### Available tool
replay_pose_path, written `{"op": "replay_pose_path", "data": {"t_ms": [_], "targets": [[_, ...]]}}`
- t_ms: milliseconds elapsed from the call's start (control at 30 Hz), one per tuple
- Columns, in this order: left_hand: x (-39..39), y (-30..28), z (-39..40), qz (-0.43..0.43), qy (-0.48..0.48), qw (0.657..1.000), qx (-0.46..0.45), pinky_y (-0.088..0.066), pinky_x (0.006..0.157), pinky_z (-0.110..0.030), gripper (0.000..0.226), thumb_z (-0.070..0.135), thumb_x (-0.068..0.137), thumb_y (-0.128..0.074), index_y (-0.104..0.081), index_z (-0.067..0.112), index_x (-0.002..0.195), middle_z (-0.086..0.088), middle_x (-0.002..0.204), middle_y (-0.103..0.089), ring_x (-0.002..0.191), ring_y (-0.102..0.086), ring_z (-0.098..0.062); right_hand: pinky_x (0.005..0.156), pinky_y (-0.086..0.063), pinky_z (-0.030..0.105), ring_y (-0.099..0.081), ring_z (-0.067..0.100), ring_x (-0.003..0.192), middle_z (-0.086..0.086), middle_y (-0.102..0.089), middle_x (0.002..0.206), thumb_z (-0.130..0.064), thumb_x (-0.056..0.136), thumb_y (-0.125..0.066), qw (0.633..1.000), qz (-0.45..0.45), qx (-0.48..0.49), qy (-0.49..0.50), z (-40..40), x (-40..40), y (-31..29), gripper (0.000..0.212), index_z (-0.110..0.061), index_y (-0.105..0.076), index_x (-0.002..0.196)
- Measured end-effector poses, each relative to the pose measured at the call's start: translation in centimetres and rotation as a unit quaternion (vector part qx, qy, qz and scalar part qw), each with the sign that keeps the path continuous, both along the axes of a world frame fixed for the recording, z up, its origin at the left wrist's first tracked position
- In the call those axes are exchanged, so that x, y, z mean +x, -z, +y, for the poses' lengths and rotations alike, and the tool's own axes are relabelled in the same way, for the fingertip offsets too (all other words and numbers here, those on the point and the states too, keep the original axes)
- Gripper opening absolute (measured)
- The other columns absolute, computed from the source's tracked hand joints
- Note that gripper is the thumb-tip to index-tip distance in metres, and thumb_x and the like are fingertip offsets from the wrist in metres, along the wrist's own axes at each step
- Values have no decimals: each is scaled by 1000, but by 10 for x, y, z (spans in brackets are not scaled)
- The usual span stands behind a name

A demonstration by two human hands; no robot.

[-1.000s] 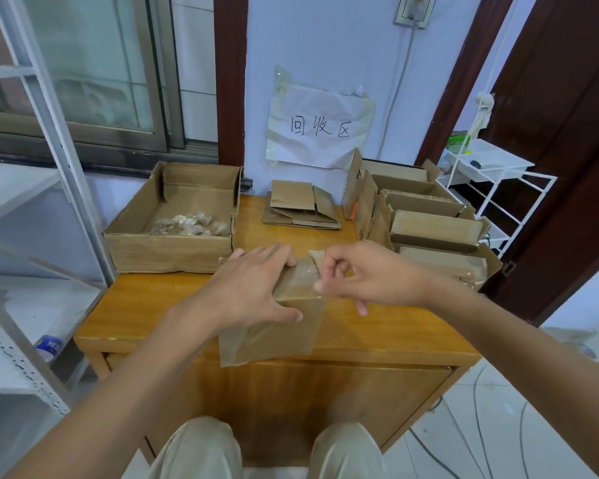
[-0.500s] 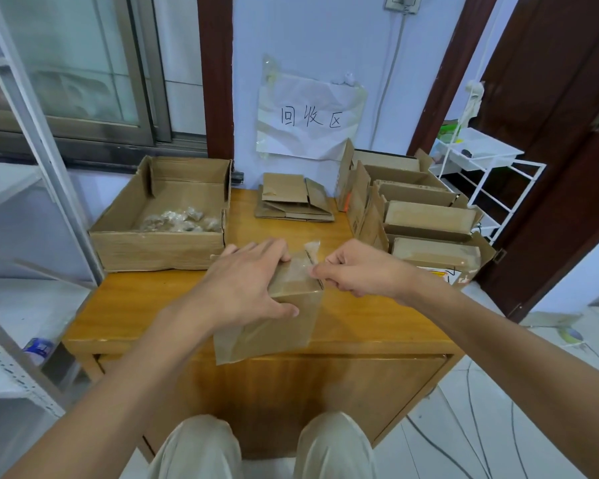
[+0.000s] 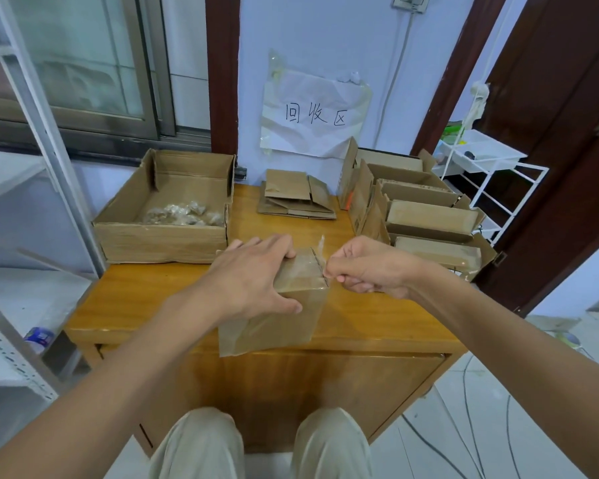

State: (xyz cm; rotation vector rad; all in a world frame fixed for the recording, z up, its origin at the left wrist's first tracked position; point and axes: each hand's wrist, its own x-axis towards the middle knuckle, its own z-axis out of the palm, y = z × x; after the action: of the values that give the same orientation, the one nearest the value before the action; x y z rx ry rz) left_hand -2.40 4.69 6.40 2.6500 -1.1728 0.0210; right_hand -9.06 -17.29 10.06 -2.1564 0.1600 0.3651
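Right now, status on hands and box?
Left hand grips small box. Right hand pinches tape strip at its top corner. Open boxes close behind right hand.

A wooden table [image 3: 135, 305] is loaded w/ cardboard. An open box [image 3: 159, 242] w/ crumpled clear scraps is set at back L, flattened cartons [image 3: 294, 198] are stacked at back ctr, and a row of boxes [image 3: 426, 216] is lined along the R side. A small taped box [image 3: 281, 326] is stood at the front edge.

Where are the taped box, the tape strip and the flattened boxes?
taped box [image 3: 274, 328]: head view, front face.
tape strip [image 3: 321, 244]: head view, loose upper end.
flattened boxes [image 3: 287, 184]: head view, top sheet.
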Motion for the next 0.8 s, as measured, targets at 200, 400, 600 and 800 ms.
{"op": "replay_pose_path", "data": {"t_ms": [200,400,600,800], "targets": [[4,0,-1,-10,-7,1000,7,-33,86,-36,67,77,73,-69,-34,37,113,18,121,-50,101,-45,-13,60,-49,34,-56,3,58,-10,-63,69,-45,96,-71,924,-255,-275,-69,6,-19,0,21,-33,-64,111],[1,1,-2,-13,-8,1000,6,-33,89,-37,69,76,73,-70,-34,36,116,17,122,-50,103,-45,-13,74,-52,37,-57,3,77,-17,-64,75,-55,96,-67,887,-210,-401,-92,16,-27,-2,26,-42,-60,117],[3,3,-3,-11,-11,1000,6,-35,92,-38,70,77,71,-70,-33,37,116,17,122,-51,104,-46,-13,67,-42,34,-56,6,75,-15,-61,73,-45,97,-70,888,-131,-408,-165,19,-9,-19,18,-32,-59,101],[6,0,1,16,-3,1000,-5,-35,96,-38,72,75,70,-73,-34,37,118,17,123,-51,106,-46,-13,55,-42,28,-45,14,56,-1,-50,65,-12,103,-67,958,-59,-104,-261,-10,2,-27,10,-5,-62,100]]}}
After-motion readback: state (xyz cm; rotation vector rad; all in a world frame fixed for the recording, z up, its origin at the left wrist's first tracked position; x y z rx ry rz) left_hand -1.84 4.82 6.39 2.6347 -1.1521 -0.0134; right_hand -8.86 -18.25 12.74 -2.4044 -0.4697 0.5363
